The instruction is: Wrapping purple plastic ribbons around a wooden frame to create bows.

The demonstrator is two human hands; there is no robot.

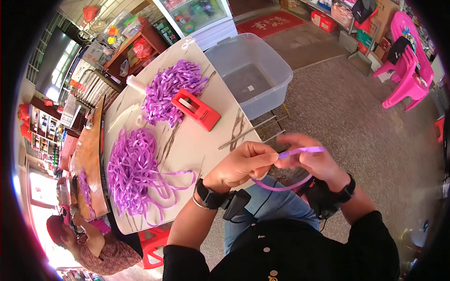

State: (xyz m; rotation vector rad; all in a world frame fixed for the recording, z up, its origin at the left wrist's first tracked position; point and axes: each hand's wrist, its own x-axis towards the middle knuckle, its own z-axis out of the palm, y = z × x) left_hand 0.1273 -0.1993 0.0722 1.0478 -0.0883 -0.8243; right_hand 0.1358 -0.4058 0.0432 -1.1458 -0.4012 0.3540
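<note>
A purple ribbon [286, 188] hangs in a loop between my two hands, over my lap. My left hand [244, 165] pinches it between thumb and forefinger, beside what looks like a small gathered knot. The right hand [309, 159] is closed on the ribbon too, with its fingers partly smeared by motion. On the marble-patterned table to my left lies a loose heap of long purple ribbons [133, 171], one strand trailing toward me. Farther back sits a pile of shorter, folded purple ribbon pieces [171, 89], with a red tape dispenser [197, 110] against its near right side.
Beyond the table's right edge stands a clear plastic bin [255, 70] on a metal-legged support. A thin rod [246, 135] sticks out near the table edge. Pink plastic chairs [412, 61] are at the far right. Another person [96, 243] sits at the lower left by a wooden table [89, 159].
</note>
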